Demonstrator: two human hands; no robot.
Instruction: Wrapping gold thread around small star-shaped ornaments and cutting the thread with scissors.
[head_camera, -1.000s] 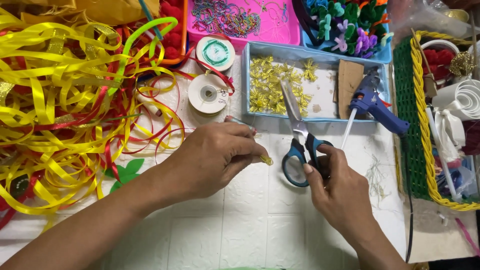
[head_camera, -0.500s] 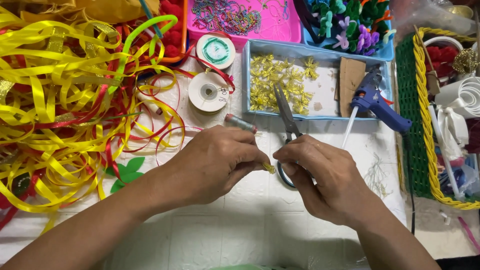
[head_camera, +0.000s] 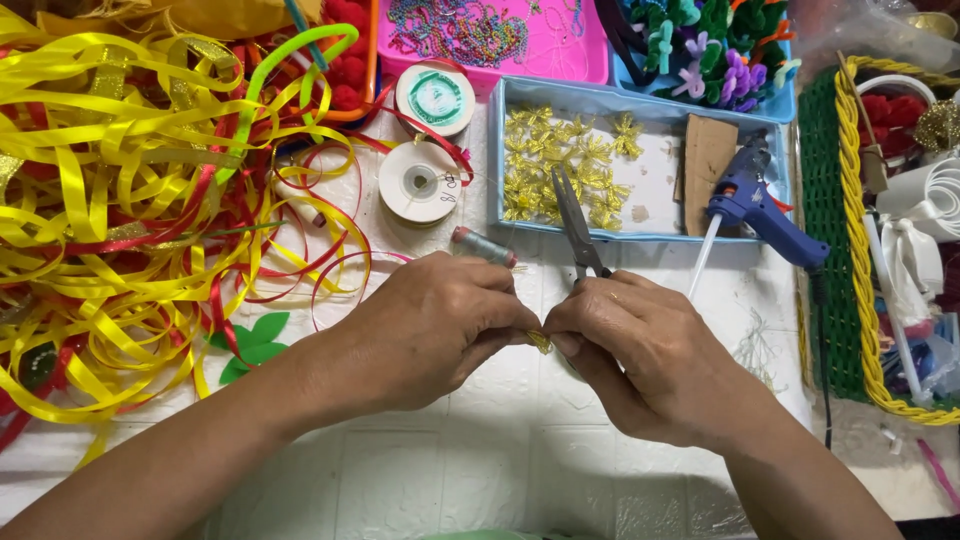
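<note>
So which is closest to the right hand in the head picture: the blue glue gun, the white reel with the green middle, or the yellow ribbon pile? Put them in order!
From the right hand:
1. Blue glue gun, just up and to its right.
2. White reel with the green middle, up and to the left, near the pink tray.
3. Yellow ribbon pile, far off on the left side.

Glossy satin ribbons (head_camera: 110, 210), metal scissors (head_camera: 575, 225), matt cardboard (head_camera: 707, 160).

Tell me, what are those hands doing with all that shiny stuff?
Both hands are pinching a tiny gold piece between them over the white table. The right hand also holds scissors, blades pointing away. The left hand helps grip. A blue tray of gold bows, a blue glue gun and yellow ribbons lie around.
</note>
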